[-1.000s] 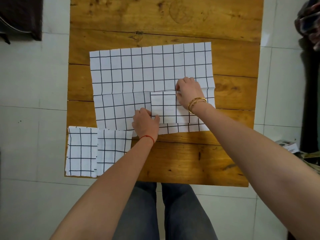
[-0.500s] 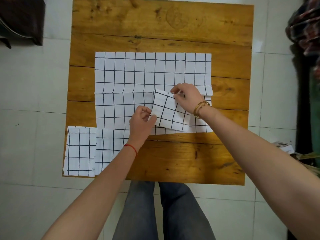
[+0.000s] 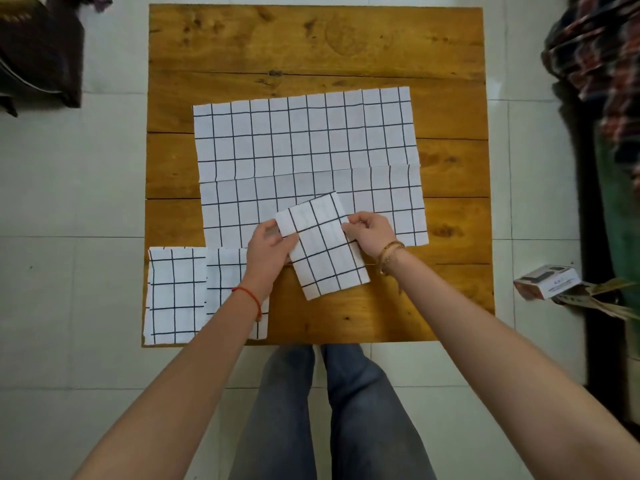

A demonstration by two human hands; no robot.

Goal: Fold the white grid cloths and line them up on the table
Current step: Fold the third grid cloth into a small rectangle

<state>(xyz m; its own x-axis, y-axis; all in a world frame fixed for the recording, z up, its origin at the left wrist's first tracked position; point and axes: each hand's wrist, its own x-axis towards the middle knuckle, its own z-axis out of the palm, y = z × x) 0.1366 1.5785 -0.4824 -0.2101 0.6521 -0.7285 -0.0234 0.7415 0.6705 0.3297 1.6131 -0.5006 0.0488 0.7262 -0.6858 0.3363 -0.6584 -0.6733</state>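
While the square wooden plank table (image 3: 346, 46) carried one large unfolded white grid cloth (image 3: 304, 143), two folded white grid cloths (image 3: 176, 292) sat at its near-left corner. You pinched a third folded grid cloth (image 3: 325, 254) between left hand (image 3: 268, 249) and right hand (image 3: 370, 233), tilted, unplaced.

Both forearms bare, no sleeves. Left hand (image 3: 268, 249): thin red string bracelet (image 3: 250, 296) round the wrist, w/ a short loose end. Right hand (image 3: 371, 234): two slim gold-coloured metal bangles (image 3: 390, 251) at the wrist, close together. Legs in faded blue-grey denim jeans (image 3: 311, 410), soft creases down both legs. No rings visible.
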